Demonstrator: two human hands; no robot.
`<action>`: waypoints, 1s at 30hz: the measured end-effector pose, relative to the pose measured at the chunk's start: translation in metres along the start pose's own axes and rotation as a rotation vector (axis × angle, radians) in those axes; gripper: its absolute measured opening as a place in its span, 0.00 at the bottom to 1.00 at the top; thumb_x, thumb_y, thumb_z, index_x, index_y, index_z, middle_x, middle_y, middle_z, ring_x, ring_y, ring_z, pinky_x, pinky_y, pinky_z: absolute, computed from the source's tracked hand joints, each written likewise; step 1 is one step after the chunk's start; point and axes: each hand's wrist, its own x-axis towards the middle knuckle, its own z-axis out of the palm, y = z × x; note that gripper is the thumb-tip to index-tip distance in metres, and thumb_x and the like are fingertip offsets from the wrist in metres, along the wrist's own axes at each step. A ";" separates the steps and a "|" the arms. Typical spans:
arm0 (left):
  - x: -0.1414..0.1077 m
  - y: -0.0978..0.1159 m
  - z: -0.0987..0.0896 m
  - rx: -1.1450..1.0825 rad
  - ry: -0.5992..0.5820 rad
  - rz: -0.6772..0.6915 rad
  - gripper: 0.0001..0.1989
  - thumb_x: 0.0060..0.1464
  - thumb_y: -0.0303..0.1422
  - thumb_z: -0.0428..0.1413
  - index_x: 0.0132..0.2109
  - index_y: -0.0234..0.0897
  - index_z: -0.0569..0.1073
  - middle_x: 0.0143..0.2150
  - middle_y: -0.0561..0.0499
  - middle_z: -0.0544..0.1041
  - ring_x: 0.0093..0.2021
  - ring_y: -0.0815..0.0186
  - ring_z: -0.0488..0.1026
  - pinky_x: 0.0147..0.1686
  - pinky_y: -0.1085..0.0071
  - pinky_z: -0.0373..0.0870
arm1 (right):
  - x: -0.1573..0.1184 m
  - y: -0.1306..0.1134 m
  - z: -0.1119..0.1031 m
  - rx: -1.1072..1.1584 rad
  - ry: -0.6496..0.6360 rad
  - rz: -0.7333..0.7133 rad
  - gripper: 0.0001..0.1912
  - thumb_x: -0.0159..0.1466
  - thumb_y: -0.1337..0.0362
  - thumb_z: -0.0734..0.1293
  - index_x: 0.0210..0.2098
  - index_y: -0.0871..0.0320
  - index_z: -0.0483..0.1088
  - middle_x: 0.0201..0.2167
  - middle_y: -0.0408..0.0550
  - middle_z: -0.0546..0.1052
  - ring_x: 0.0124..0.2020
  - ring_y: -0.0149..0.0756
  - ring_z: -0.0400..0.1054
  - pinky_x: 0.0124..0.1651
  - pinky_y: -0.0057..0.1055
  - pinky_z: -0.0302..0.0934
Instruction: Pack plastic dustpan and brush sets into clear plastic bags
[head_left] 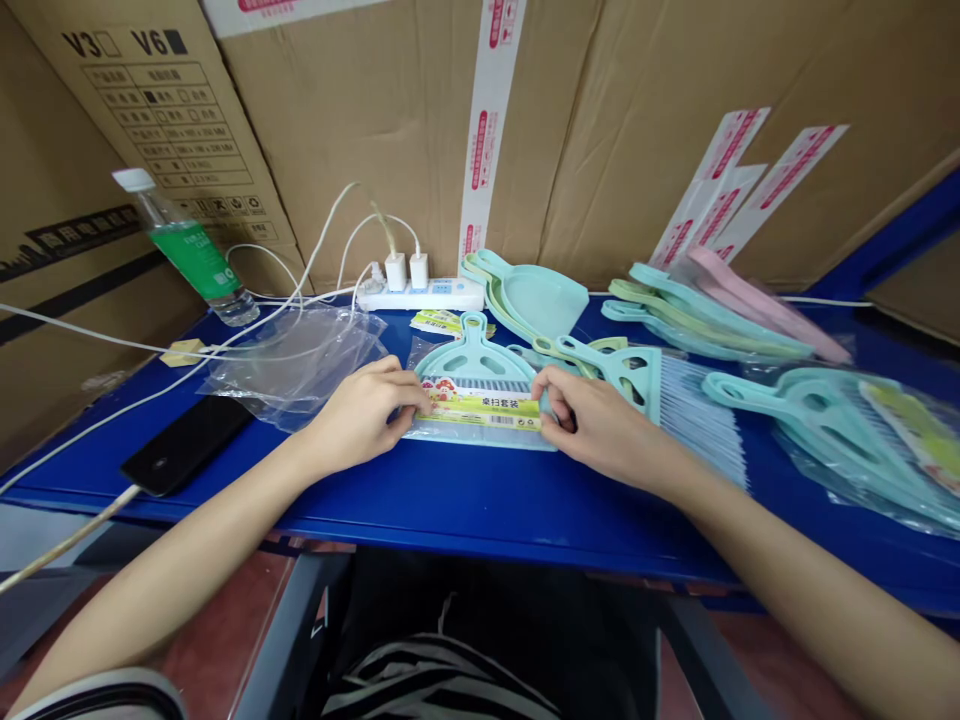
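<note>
A person sits at a blue metal table [480,505] with both hands on a teal dustpan [474,350] sealed in a clear plastic bag, a printed label card [480,408] lying across its lower part. The dustpan lies flat near the middle of the table, on the near side. The left hand [364,415] is half closed on the card's left end, its fingers bunched against the bag. The right hand [600,425] is also half closed, holding the card's right end between thumb and curled fingers.

Just right of the right hand lies a teal hand brush [637,375] with pale bristles, and further right is a bagged teal dustpan set [847,430]. On the far side, nested teal dustpans [529,295] sit beside a white power strip [420,295] with two chargers plugged in. Loose clear bags [296,360] spread left of the hands, near a black phone [187,445]. A water bottle [187,250] tilts against cardboard cartons [360,120].
</note>
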 end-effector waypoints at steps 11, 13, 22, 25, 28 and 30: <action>0.016 0.016 0.004 0.237 -0.296 0.112 0.35 0.55 0.15 0.44 0.67 0.45 0.59 0.49 0.47 0.73 0.49 0.62 0.71 0.50 0.64 0.67 | 0.001 -0.013 0.007 -0.407 0.097 -0.521 0.26 0.59 0.83 0.55 0.47 0.56 0.73 0.32 0.47 0.75 0.34 0.39 0.67 0.36 0.33 0.55; 0.018 0.018 0.005 0.262 -0.320 0.116 0.33 0.57 0.17 0.43 0.66 0.45 0.61 0.48 0.48 0.73 0.49 0.62 0.71 0.50 0.64 0.68 | 0.002 -0.015 0.007 -0.434 0.094 -0.535 0.26 0.60 0.83 0.55 0.46 0.57 0.74 0.31 0.48 0.75 0.32 0.38 0.67 0.38 0.34 0.55; 0.014 0.018 0.005 0.374 -0.281 0.167 0.23 0.62 0.22 0.44 0.61 0.40 0.70 0.47 0.45 0.74 0.44 0.61 0.74 0.45 0.63 0.70 | 0.000 -0.010 0.004 -0.435 0.080 -0.486 0.25 0.58 0.81 0.58 0.46 0.56 0.77 0.33 0.49 0.78 0.33 0.39 0.69 0.43 0.37 0.59; 0.012 0.015 0.001 0.374 -0.265 0.172 0.22 0.61 0.22 0.46 0.58 0.40 0.73 0.46 0.44 0.74 0.43 0.60 0.72 0.45 0.63 0.70 | -0.001 -0.009 0.003 -0.418 0.080 -0.485 0.24 0.57 0.80 0.58 0.43 0.57 0.79 0.32 0.49 0.78 0.33 0.40 0.69 0.45 0.39 0.59; 0.012 0.011 -0.004 0.363 -0.248 0.156 0.21 0.60 0.23 0.47 0.56 0.43 0.75 0.43 0.44 0.73 0.43 0.59 0.70 0.44 0.62 0.70 | -0.002 -0.008 0.001 -0.400 0.087 -0.470 0.21 0.57 0.80 0.59 0.37 0.56 0.79 0.31 0.48 0.78 0.33 0.39 0.69 0.47 0.39 0.59; 0.011 0.008 -0.007 0.339 -0.226 0.129 0.21 0.59 0.24 0.48 0.53 0.45 0.77 0.42 0.44 0.72 0.42 0.58 0.68 0.43 0.62 0.69 | -0.002 -0.007 0.000 -0.395 0.101 -0.461 0.20 0.57 0.79 0.59 0.36 0.57 0.80 0.30 0.49 0.77 0.33 0.40 0.68 0.45 0.39 0.58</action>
